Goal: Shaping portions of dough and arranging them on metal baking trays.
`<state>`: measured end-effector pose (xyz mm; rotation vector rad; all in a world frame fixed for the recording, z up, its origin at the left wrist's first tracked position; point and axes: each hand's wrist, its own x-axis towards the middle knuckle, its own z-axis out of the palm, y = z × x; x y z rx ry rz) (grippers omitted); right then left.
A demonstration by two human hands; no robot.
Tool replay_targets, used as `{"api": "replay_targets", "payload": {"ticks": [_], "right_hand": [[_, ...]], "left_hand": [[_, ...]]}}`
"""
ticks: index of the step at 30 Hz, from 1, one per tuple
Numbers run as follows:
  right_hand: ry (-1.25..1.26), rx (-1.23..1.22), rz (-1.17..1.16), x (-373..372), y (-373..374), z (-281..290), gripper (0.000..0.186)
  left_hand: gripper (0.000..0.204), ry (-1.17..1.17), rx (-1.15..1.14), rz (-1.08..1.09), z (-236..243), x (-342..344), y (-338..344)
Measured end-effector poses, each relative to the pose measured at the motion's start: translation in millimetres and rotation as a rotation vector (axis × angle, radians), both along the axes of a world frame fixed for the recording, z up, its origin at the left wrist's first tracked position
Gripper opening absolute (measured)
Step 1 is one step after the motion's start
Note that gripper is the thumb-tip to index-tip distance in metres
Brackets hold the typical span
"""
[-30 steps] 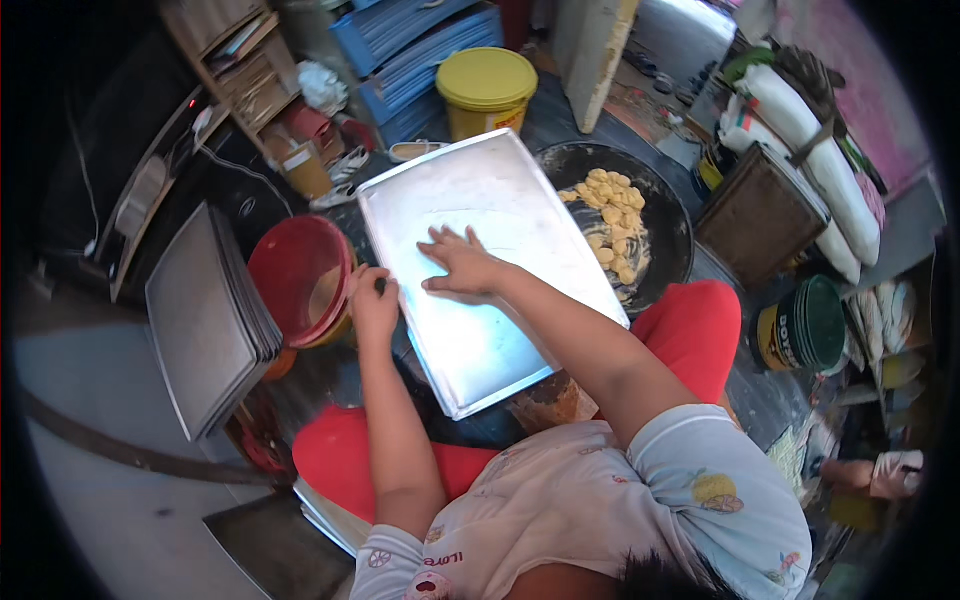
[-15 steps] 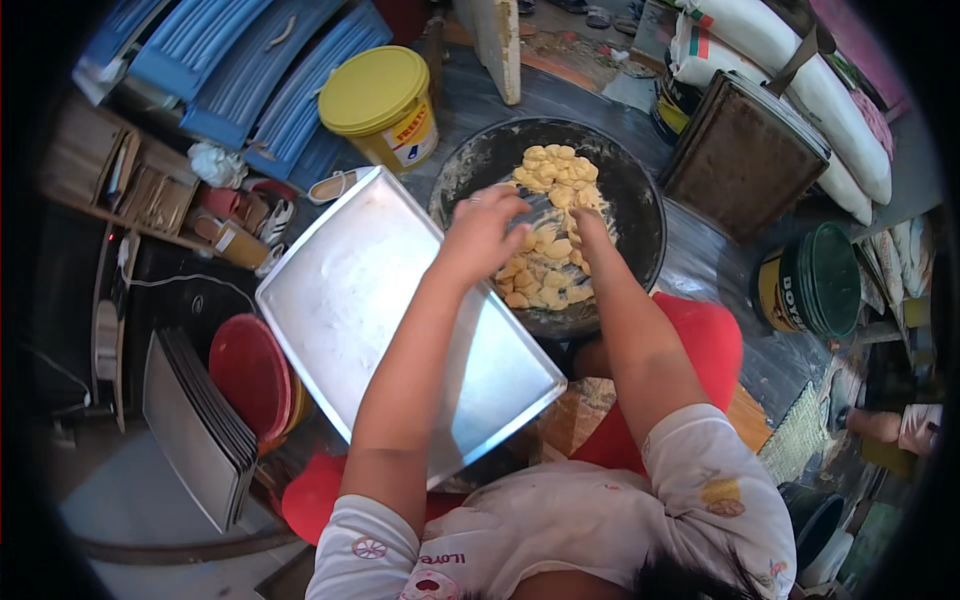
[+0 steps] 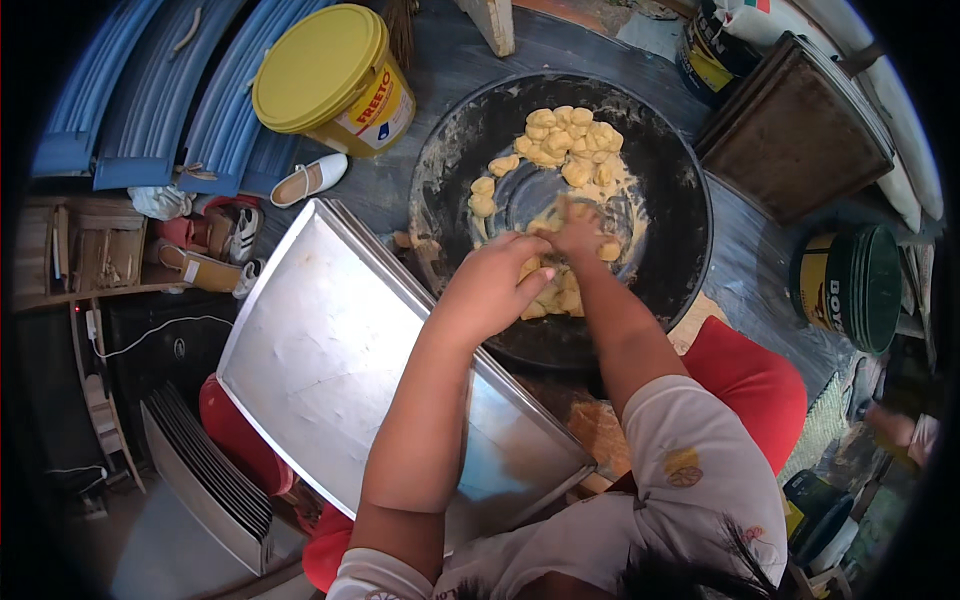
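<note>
A wide black basin holds several yellowish dough pieces, grouped at its far side, with a few more along the left. Over the near part of the basin, my left hand is open, its thumb apart from the fingers; the fingertips reach near the dough and are partly hidden. My right hand is down among the dough pieces in the basin's middle. Motion blur hides whether its fingers close on any. Left of the basin lies a tilted stack of metal baking trays, under my left forearm.
A yellow lidded bucket stands at the far left, near a white shoe and blue plastic furniture. Dark pans lean at the right, above a green bucket. More trays stand at the lower left.
The near dough has been shifted; a few pieces now lie apart along the basin's left. My hands have moved closer together, the left one lower. The whole view has shifted nearer to the basin.
</note>
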<state>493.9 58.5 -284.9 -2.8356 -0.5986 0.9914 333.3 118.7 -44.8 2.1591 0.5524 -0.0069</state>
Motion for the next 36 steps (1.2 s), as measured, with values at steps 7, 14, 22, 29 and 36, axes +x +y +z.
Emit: {"api": "replay_targets", "payload": {"ticks": [7,14,22,29,36], "right_hand": [[-0.084,0.165,0.671,-81,-25,-97,0.085],[-0.111,0.227,0.565,-68,-45,-86,0.056],[0.104,0.214,0.577,-13,-33,-39,0.054],[0.072,-0.098,0.459,-55,-70,26,0.081],[-0.044,0.052,0.541,-37,-88,-8,0.062]], "left_hand": [[0.033,0.018,-0.044,0.017,1,9,2],[0.035,-0.013,-0.028,-0.011,-5,16,-5],[0.036,-0.001,-0.014,0.033,-10,0,6],[0.036,-0.010,0.040,0.037,-18,-2,12],[0.036,-0.007,0.035,0.029,-19,1,9]]}}
